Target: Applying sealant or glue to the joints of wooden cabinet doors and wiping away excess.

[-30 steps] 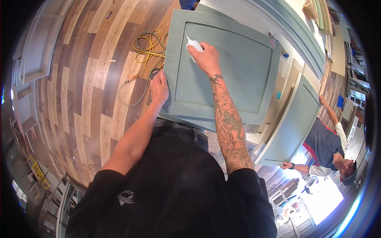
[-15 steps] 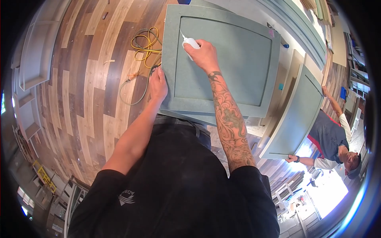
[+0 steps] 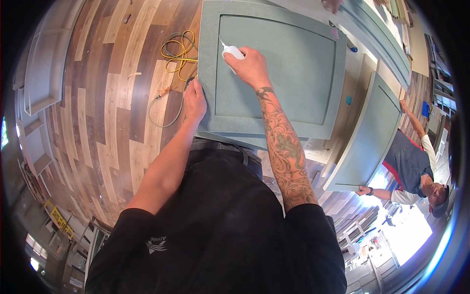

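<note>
A grey-green cabinet door (image 3: 284,73) with a raised frame lies in front of me, on top of another panel of like colour. My right hand (image 3: 252,66) is wrapped round a white squeeze bottle (image 3: 232,55) with a thin pointed nozzle. The nozzle tip is at the left inner edge of the door's frame, near its far left corner. At the door's left outer edge, my left hand (image 3: 196,102) grips the side, with its thumb upward; some fingers are hidden.
Yellow and grey cords (image 3: 181,51) lie coiled on the plank floor (image 3: 117,122) at left. To the right, a co-worker (image 3: 413,159) holds another grey-green panel (image 3: 367,134). Another person's blurred hand (image 3: 332,5) shows at the far edge. Pale cabinet frames (image 3: 44,78) stand far left.
The bottle's nozzle has moved slightly toward me along the frame's inner left edge. The co-worker's panel has shifted a little right. A blurred hand has appeared at the far edge.
</note>
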`<act>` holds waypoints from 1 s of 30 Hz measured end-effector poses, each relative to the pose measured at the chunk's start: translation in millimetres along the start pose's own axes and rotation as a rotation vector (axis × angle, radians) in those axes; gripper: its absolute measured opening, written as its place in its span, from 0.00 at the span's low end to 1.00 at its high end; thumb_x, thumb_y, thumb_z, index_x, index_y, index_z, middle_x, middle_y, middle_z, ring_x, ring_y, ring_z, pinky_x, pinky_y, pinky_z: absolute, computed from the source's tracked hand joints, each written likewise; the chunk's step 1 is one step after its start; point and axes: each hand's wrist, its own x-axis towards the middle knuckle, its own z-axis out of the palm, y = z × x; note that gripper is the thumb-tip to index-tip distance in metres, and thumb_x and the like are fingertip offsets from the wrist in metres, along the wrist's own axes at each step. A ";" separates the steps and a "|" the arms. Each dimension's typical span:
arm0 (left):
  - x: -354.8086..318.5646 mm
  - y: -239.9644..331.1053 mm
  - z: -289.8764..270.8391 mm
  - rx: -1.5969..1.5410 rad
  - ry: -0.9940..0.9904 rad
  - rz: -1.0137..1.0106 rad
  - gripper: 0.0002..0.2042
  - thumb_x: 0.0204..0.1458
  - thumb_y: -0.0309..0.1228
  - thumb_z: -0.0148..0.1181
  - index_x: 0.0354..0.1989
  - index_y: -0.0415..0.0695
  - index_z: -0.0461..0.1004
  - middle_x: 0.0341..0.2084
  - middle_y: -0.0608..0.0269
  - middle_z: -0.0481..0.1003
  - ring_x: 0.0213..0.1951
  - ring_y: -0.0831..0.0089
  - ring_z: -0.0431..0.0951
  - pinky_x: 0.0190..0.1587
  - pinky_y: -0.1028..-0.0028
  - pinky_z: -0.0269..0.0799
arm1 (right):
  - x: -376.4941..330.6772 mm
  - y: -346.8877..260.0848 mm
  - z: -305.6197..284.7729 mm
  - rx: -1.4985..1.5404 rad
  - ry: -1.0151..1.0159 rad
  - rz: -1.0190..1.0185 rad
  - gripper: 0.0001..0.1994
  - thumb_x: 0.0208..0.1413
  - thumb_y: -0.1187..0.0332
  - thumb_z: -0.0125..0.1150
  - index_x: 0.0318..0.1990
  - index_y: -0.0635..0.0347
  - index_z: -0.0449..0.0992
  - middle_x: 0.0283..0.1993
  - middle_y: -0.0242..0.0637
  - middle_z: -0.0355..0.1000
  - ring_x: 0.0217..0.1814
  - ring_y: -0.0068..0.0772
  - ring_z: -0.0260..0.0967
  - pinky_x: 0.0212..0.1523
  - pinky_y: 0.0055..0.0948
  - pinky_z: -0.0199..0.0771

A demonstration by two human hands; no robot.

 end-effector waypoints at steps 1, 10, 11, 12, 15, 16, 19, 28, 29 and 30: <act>-0.1 0.6 -0.6 -0.010 0.000 0.002 0.25 0.71 0.44 0.36 0.57 0.37 0.74 0.48 0.40 0.77 0.52 0.41 0.75 0.55 0.54 0.70 | -0.9 0.5 0.5 0.000 -0.005 -0.003 0.25 0.48 0.49 0.65 0.43 0.63 0.83 0.40 0.49 0.82 0.44 0.52 0.80 0.47 0.44 0.79; 0.4 -0.5 -1.6 0.008 -0.001 -0.015 0.25 0.71 0.46 0.36 0.58 0.40 0.74 0.49 0.43 0.78 0.52 0.43 0.76 0.54 0.55 0.70 | -10.2 3.5 2.0 0.009 -0.016 0.003 0.24 0.48 0.49 0.65 0.41 0.63 0.83 0.39 0.50 0.81 0.43 0.53 0.80 0.46 0.44 0.78; 0.8 -0.5 -1.4 0.005 -0.001 -0.020 0.25 0.71 0.46 0.36 0.58 0.40 0.74 0.49 0.42 0.78 0.52 0.43 0.76 0.54 0.55 0.70 | -10.5 4.5 2.4 0.009 -0.016 0.004 0.24 0.48 0.49 0.65 0.41 0.63 0.83 0.39 0.50 0.81 0.43 0.53 0.80 0.46 0.44 0.78; 1.0 -0.4 -1.1 0.005 -0.002 -0.020 0.25 0.71 0.46 0.36 0.58 0.40 0.74 0.49 0.42 0.78 0.52 0.43 0.76 0.54 0.55 0.70 | -10.9 5.6 2.8 -0.003 -0.011 -0.004 0.24 0.48 0.49 0.65 0.41 0.63 0.83 0.39 0.50 0.81 0.43 0.53 0.80 0.46 0.44 0.78; 0.9 0.0 -0.8 -0.022 0.011 -0.017 0.25 0.71 0.46 0.36 0.57 0.40 0.75 0.47 0.42 0.79 0.51 0.43 0.77 0.53 0.54 0.71 | -12.9 8.0 2.8 -0.008 -0.006 -0.012 0.24 0.48 0.49 0.65 0.41 0.63 0.83 0.40 0.50 0.81 0.43 0.53 0.80 0.46 0.45 0.78; 1.0 0.1 -1.0 -0.021 0.008 -0.029 0.25 0.71 0.46 0.37 0.57 0.40 0.75 0.46 0.42 0.79 0.50 0.42 0.77 0.53 0.54 0.71 | -13.9 8.6 2.9 -0.002 -0.005 -0.013 0.24 0.48 0.49 0.65 0.41 0.63 0.83 0.40 0.51 0.81 0.43 0.53 0.80 0.46 0.45 0.78; 1.9 0.5 0.1 -0.020 0.010 -0.039 0.25 0.71 0.46 0.37 0.56 0.40 0.75 0.44 0.42 0.79 0.49 0.41 0.77 0.52 0.53 0.71 | -16.3 9.6 1.8 -0.007 -0.027 0.014 0.24 0.48 0.49 0.65 0.41 0.63 0.83 0.40 0.51 0.81 0.43 0.53 0.80 0.46 0.45 0.78; 1.6 -7.4 3.1 -0.026 0.023 -0.025 0.25 0.71 0.47 0.38 0.55 0.40 0.75 0.44 0.41 0.79 0.49 0.41 0.77 0.51 0.52 0.70 | -26.0 12.6 1.3 -0.025 -0.038 0.014 0.24 0.48 0.49 0.65 0.40 0.63 0.83 0.39 0.51 0.81 0.43 0.54 0.80 0.45 0.46 0.78; 1.5 -7.3 2.8 -0.036 0.016 -0.037 0.25 0.71 0.47 0.38 0.55 0.40 0.75 0.44 0.41 0.79 0.50 0.41 0.77 0.52 0.52 0.70 | -27.0 12.7 1.2 -0.025 -0.039 0.013 0.24 0.48 0.49 0.65 0.40 0.63 0.83 0.39 0.51 0.81 0.43 0.54 0.80 0.45 0.46 0.78; 1.2 -7.1 2.8 -0.035 0.017 -0.038 0.25 0.71 0.47 0.38 0.55 0.40 0.75 0.44 0.41 0.79 0.50 0.41 0.77 0.52 0.52 0.70 | -28.3 12.9 1.2 -0.023 -0.048 0.011 0.24 0.48 0.49 0.65 0.40 0.63 0.83 0.39 0.51 0.81 0.43 0.55 0.79 0.45 0.46 0.78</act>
